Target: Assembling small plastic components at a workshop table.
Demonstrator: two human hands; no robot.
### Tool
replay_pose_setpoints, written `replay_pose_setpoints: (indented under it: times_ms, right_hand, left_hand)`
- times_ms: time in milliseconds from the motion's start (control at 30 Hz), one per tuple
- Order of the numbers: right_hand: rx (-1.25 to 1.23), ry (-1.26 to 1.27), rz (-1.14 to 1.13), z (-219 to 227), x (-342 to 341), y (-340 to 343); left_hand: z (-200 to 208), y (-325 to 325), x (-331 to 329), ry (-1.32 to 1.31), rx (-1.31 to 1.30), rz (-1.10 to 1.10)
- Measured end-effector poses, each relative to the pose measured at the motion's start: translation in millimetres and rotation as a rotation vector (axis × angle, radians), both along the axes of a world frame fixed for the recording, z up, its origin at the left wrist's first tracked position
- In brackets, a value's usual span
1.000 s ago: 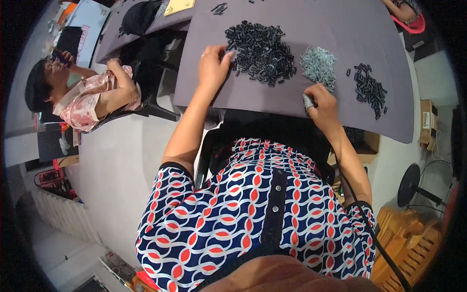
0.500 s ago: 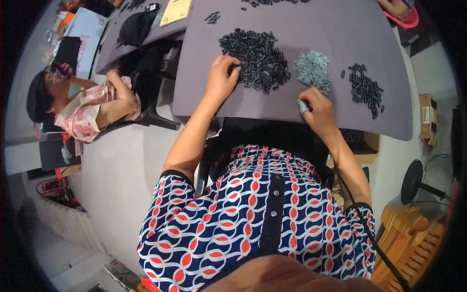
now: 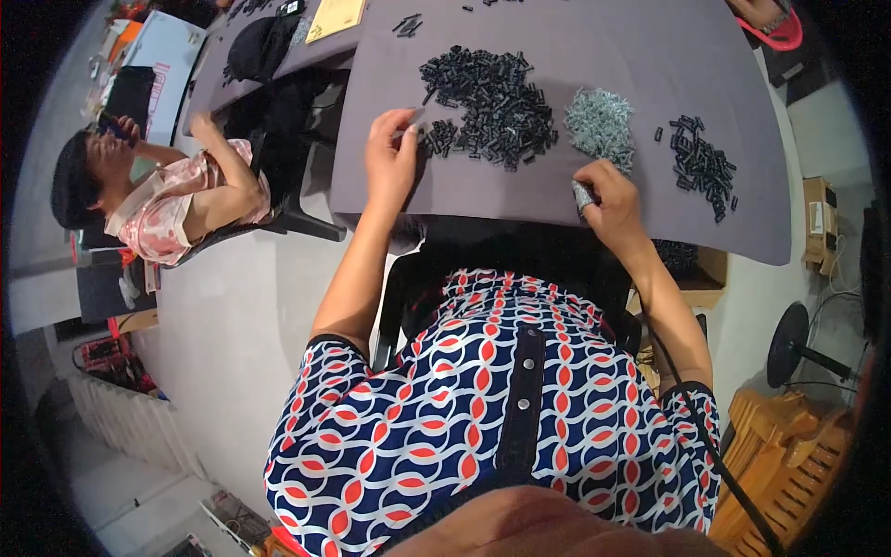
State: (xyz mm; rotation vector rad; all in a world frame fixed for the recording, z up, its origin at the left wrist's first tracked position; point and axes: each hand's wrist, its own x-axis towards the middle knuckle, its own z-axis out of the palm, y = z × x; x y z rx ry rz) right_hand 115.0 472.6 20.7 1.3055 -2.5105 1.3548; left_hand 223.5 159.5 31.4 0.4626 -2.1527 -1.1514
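A large pile of small black cylindrical pieces (image 3: 501, 107) lies on the table in front of me. Left of it, my left hand (image 3: 390, 158) hovers by a small cluster of the same pieces (image 3: 440, 139), thumb and fingers apart; I make out nothing held in it. Near the front edge, my right hand (image 3: 611, 202) is closed round a bunch of silvery metal pieces (image 3: 583, 195), which shows between thumb and fingers. Just beyond that hand sits a heap of small silvery metal pieces (image 3: 599, 121), too fine to tell their kind.
A smaller pile of black pieces (image 3: 703, 167) lies at the right on the grey tablecloth (image 3: 640, 56). A yellow envelope (image 3: 336, 17) rests at the far left. One person (image 3: 176, 195) sits at the left. A fan (image 3: 789, 343) and a wooden chair (image 3: 780, 464) stand at the right.
My left hand has pulled back leftward from the black pile and its fingers have spread. A small cluster of black pieces now shows there. My right hand stays closed, nearly in place.
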Motion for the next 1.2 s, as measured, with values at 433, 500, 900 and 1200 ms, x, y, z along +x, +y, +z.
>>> replay_pose_setpoints:
  times_ms: [433, 500, 900, 1200]
  right_hand:
    - [0.037, -0.045, -0.021, -1.0, 0.8, 0.8]
    - [0.022, -0.042, -0.015, -3.3, -1.0, 0.4]
    - [0.03, 0.026, -0.026, -1.8, 0.4, 1.4]
    - [0.005, -0.026, -0.012, -2.4, 0.5, 0.3]
  left_hand:
    - [-14.4, -3.3, 7.7, -0.14, -0.289, -0.07]
    - [-12.6, -3.5, 9.0, -0.079, -0.032, -0.018]
    - [-10.1, -4.3, 13.1, -0.15, -0.398, -0.062]
    - [-10.4, 0.1, 28.7, -0.078, -0.163, 0.038]
